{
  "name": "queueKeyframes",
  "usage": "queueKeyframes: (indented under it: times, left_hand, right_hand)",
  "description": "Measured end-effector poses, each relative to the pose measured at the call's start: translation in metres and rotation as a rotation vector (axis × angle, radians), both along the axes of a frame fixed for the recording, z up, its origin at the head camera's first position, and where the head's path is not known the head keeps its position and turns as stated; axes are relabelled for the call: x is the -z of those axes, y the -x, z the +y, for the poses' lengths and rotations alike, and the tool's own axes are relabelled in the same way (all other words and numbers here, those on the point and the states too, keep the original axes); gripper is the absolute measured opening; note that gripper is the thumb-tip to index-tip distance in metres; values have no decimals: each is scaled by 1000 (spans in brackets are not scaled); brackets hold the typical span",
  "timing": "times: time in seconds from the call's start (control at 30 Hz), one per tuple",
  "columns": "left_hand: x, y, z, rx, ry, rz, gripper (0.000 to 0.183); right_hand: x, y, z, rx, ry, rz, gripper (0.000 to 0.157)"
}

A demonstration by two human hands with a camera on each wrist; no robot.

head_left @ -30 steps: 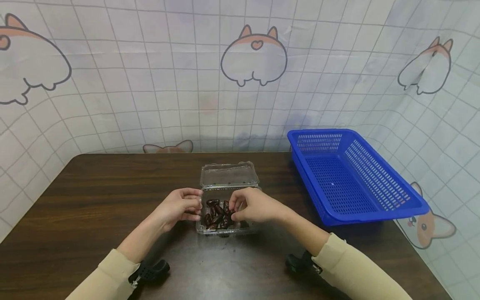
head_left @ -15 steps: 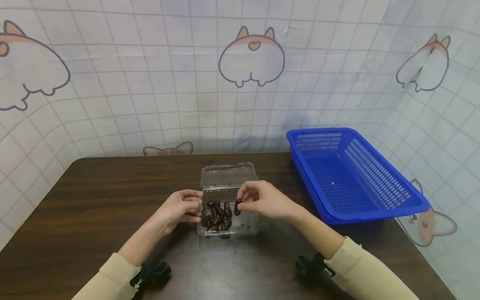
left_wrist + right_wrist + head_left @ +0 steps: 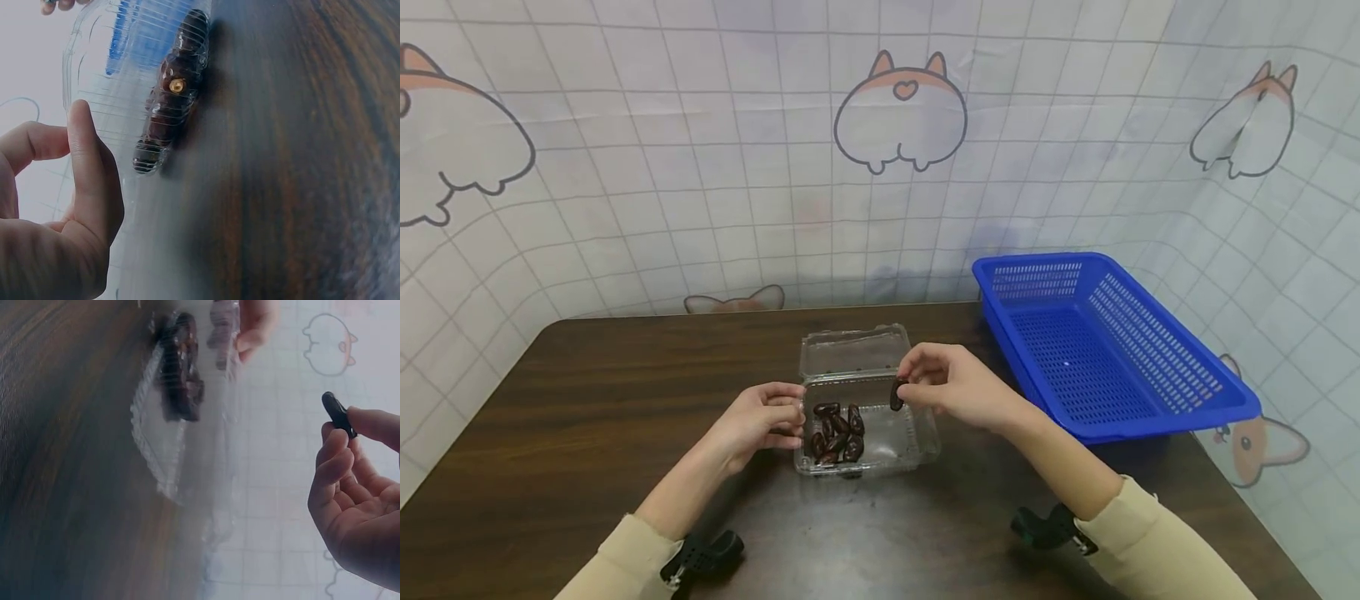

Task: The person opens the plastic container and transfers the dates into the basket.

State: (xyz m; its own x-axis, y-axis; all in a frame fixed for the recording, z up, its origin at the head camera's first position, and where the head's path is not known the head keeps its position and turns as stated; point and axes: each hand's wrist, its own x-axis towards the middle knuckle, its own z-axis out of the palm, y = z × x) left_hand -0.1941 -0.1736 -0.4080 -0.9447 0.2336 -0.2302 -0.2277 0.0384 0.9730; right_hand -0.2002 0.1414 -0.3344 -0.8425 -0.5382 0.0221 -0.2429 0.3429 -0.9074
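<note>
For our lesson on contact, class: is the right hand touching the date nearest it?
Touching. The right wrist view shows the right hand pinching the date, with digits against two of its sides.

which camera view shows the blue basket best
The head view: it shows the blue basket almost whole, its slotted inside in plain sight. The left wrist view catches only part of it, as blue seen through the clear container; the right wrist view does not show it.
</note>
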Motion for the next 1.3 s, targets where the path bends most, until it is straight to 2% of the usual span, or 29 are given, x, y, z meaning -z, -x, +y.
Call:
queueKeyframes:
  times: [0.4,0.7,1.3]
  left_hand:
    - [0,1,-1,4,-5,-14,53]
    - [-1,2,-3,1,-11,-20,54]
    - [-1,0,-6,15,-5,-22,52]
  right_hand:
    - [-15,-1,30,71,-1,41,23]
    - [-20,-3,54,146,49,8,29]
    - [-15,-10,109,280,61,85,35]
